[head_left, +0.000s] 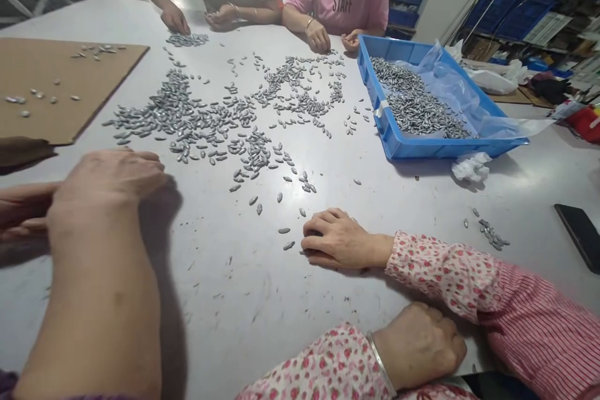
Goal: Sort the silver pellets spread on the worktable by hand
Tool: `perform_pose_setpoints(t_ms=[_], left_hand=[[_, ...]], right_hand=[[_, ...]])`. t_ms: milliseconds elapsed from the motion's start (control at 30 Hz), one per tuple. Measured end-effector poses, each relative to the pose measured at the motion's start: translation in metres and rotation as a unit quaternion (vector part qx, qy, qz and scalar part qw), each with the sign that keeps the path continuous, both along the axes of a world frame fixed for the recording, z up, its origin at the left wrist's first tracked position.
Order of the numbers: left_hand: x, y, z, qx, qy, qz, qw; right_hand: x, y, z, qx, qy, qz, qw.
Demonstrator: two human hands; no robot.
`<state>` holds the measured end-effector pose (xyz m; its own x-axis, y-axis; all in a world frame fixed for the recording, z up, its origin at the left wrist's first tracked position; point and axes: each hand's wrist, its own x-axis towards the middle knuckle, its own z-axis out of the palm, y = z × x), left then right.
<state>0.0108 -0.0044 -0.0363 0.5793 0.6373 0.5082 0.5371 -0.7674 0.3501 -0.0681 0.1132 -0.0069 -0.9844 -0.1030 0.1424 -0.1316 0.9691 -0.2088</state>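
Note:
My right hand [342, 240], coming from the right in a floral sleeve, rests palm down on the table with its fingers curled. A small grey edge shows at its fingertips; what lies under them is hidden. Loose spindle-shaped grey metal pieces, like fishing sinkers, lie just beyond, one sinker [284, 230] close to the fingers. My left hand [417, 344], with a bracelet at the wrist, is closed in a fist near the table's front edge; its contents are hidden. A large spread of sinkers [178, 106] covers the middle of the white table [225, 325].
A blue tray [450, 149] holds many sinkers and plastic film. Crumpled white plastic [471, 167], a small sinker cluster [491, 234] and a phone [579, 234] lie rightward. A neighbour's bare forearm [103, 287] reaches in beside a cardboard sheet [70, 94]. Two people work opposite.

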Motion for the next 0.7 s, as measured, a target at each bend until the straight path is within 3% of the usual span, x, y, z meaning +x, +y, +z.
perform_pose_setpoints(t_ms=[167,333,500,700], left_hand=[[-0.003,-0.001,0.006,-0.023,0.036,0.0,0.999],[-0.005,-0.003,0.01,-0.034,0.049,0.007,0.998],[-0.004,-0.003,0.009,-0.027,0.041,0.016,0.999],[-0.005,-0.002,0.007,-0.025,0.031,0.016,0.999]], right_hand=[[0.002,0.019,-0.001,-0.01,0.005,-0.027,1.0],[0.041,0.049,0.013,-0.078,0.033,-0.048,0.995],[0.073,0.039,0.007,-0.038,-0.034,-0.058,0.997],[0.039,0.026,-0.003,-0.014,-0.02,-0.12,0.992]])
